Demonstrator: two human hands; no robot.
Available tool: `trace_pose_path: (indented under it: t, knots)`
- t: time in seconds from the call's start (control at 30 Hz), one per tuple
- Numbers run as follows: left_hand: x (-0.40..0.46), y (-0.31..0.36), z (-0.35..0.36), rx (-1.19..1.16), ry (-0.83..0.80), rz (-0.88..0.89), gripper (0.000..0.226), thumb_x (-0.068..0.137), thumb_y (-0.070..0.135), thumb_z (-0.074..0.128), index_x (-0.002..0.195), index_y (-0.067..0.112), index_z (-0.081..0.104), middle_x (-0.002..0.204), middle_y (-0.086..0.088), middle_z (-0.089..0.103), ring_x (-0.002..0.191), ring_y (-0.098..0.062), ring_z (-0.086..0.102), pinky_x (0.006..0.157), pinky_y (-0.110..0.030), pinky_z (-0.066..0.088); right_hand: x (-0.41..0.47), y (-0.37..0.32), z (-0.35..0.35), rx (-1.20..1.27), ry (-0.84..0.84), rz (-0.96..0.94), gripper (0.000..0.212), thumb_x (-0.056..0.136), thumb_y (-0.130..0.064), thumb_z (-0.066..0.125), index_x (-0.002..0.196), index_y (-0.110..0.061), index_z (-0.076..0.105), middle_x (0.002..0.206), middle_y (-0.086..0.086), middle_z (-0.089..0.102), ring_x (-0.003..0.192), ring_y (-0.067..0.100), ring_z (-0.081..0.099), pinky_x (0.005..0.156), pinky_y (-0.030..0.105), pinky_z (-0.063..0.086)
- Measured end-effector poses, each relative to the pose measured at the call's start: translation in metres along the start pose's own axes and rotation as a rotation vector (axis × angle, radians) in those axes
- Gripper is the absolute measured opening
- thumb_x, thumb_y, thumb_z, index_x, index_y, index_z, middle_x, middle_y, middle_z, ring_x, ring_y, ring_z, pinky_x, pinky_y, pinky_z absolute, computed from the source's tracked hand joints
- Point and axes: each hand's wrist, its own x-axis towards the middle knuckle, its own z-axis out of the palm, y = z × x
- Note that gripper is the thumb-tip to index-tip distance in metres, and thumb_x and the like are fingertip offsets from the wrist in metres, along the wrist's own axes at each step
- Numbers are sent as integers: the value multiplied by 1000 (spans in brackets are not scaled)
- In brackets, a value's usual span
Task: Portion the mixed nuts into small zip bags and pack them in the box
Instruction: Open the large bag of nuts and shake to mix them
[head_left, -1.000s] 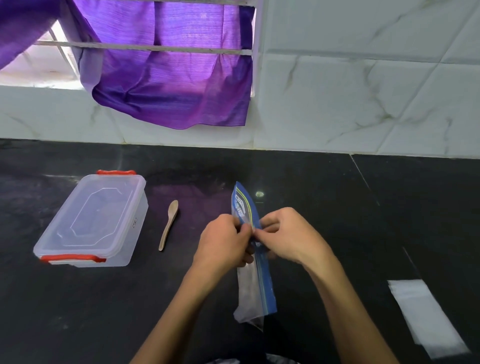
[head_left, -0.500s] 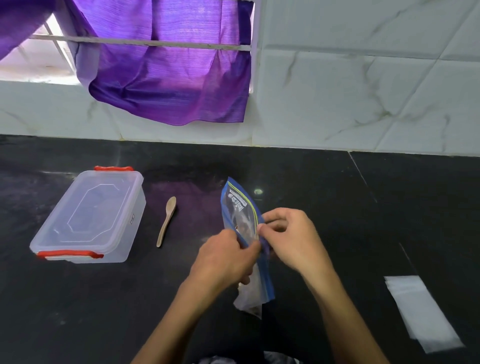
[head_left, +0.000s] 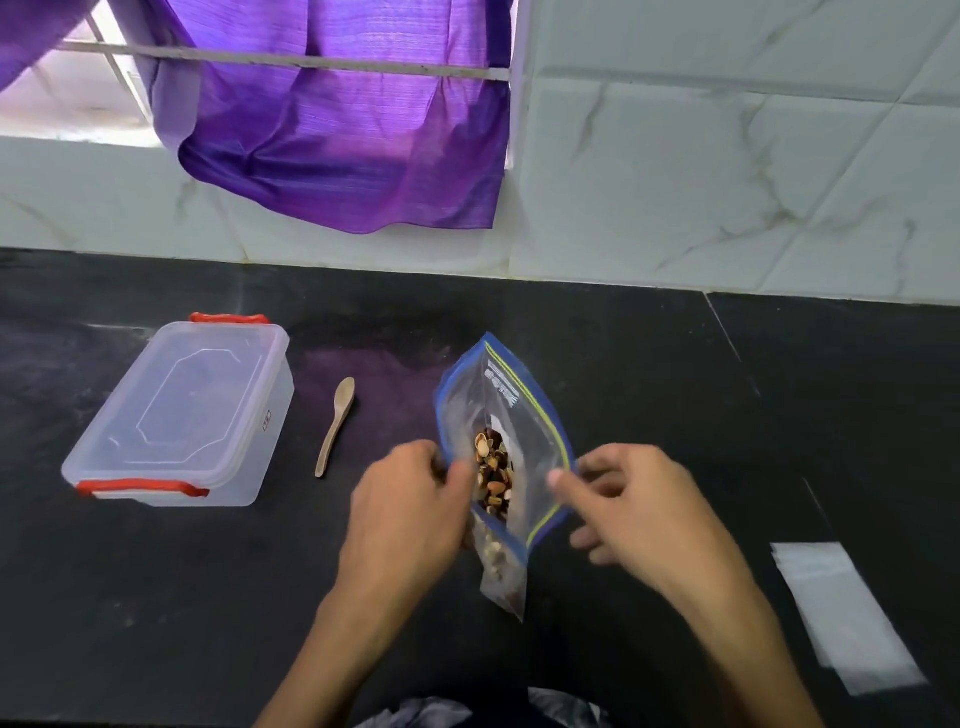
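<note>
Head view: left hand (head_left: 410, 514) and right hand (head_left: 628, 512) each pinch one side of the nut bag (head_left: 511, 441), its mouth pulled open above the desk (head_left: 156, 597).

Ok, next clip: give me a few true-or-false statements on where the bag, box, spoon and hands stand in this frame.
1. The blue-edged zip bag of mixed nuts is open at its mouth. True.
2. The clear plastic box with red latches has its lid off. False: the lid is on.
3. The small wooden spoon lies between box and bag. True.
4. The left hand holds the spoon. False: it grips the bag's edge.
5. The right hand rests on the flat clear small bags. False: it is at the nut bag's other edge.
</note>
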Motion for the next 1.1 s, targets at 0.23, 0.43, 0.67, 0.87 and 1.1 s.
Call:
trace_pose_path:
  t: [0.23, 0.43, 0.67, 0.87, 1.1]
  knots:
    - [-19, -1, 6, 2, -155, 16, 30, 80, 30, 63, 93, 30, 36, 68, 1, 70, 62, -8, 67, 69, -38, 55, -8, 2, 9, 48, -136, 3, 15, 86, -14, 62, 88, -29, 61, 67, -9, 70, 60, 9, 69, 63, 36, 60]
    - [-14, -2, -7, 89, -131, -33, 54, 80, 35, 65, 118, 31, 26, 79, 2, 65, 75, -11, 65, 66, -29, 50, -11, 1, 5, -136, -138, -34, 23, 88, -22, 61, 103, -35, 49, 82, -10, 63, 72, 2, 64, 69, 26, 57]
    - [50, 8, -19, 196, 91, 56, 58, 85, 38, 66, 134, 19, 42, 110, -1, 60, 106, -20, 54, 89, -37, 48, 10, -4, 1, -183, -234, -43, 63, 83, -24, 70, 133, -40, 34, 112, -16, 46, 85, 2, 59, 76, 23, 54]
    - [84, 31, -16, 191, 77, 171, 25, 85, 29, 69, 108, 19, 65, 102, 1, 67, 88, -13, 62, 78, -29, 51, 59, -30, 7, -225, 54, -244, 50, 85, -47, 63, 128, -25, 48, 112, -8, 59, 89, 3, 56, 71, 18, 46]
    - [94, 38, -8, 203, 56, 234, 17, 95, 28, 55, 103, 20, 67, 86, 3, 64, 77, -13, 60, 77, -31, 52, 92, -50, 17, -289, 43, -351, 18, 96, -24, 53, 105, -19, 67, 96, -2, 68, 80, 8, 59, 60, 16, 40]
